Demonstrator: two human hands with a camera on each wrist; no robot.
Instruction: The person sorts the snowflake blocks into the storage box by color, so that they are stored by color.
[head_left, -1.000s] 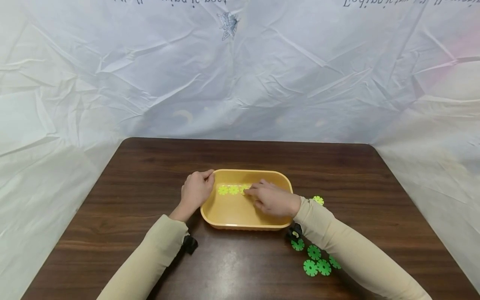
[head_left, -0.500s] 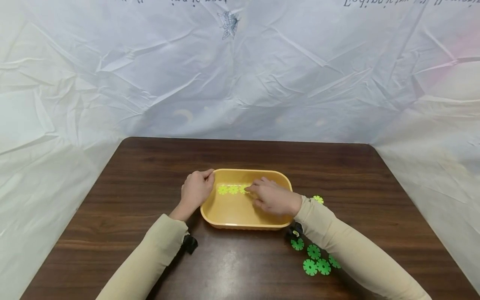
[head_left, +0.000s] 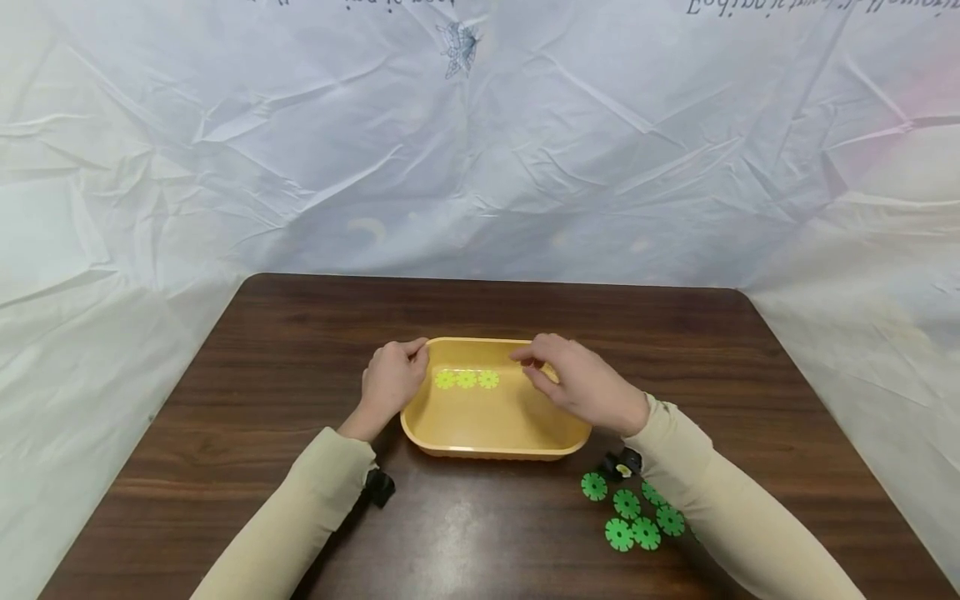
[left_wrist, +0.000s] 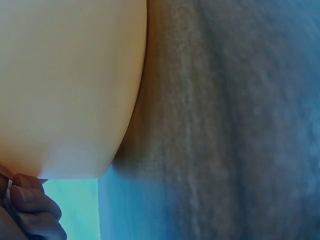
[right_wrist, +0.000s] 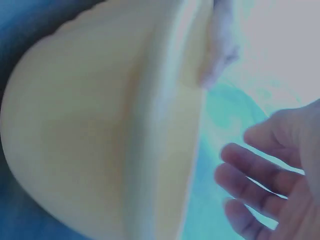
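A yellow plastic tray (head_left: 480, 455) stands on the table. Its back left rim is gripped by my left hand (head_left: 390, 383); in the left wrist view, curled fingers (left_wrist: 35, 200) show at the tray's edge. Three yellow notched snowflake discs (head_left: 467, 379) lie side by side in a row on the tray's floor, near its back wall. Over the right part of the tray hovers my right hand (head_left: 581, 379), above the rim. Its fingers are loosely bent, with nothing between them, and the right wrist view shows these fingers (right_wrist: 250, 175) spread beside the tray wall.
Several green snowflake discs (head_left: 627, 503) lie on the dark wooden table (head_left: 330, 308), in front of the tray on the right, partly hidden by the right sleeve (head_left: 720, 492). A pale wrinkled sheet (head_left: 480, 167) hangs behind the table.
My right hand has lifted off the rightmost yellow disc and moved right and up, baring all three discs. More green discs show; a yellow one on the table is now hidden. The left hand stays put.
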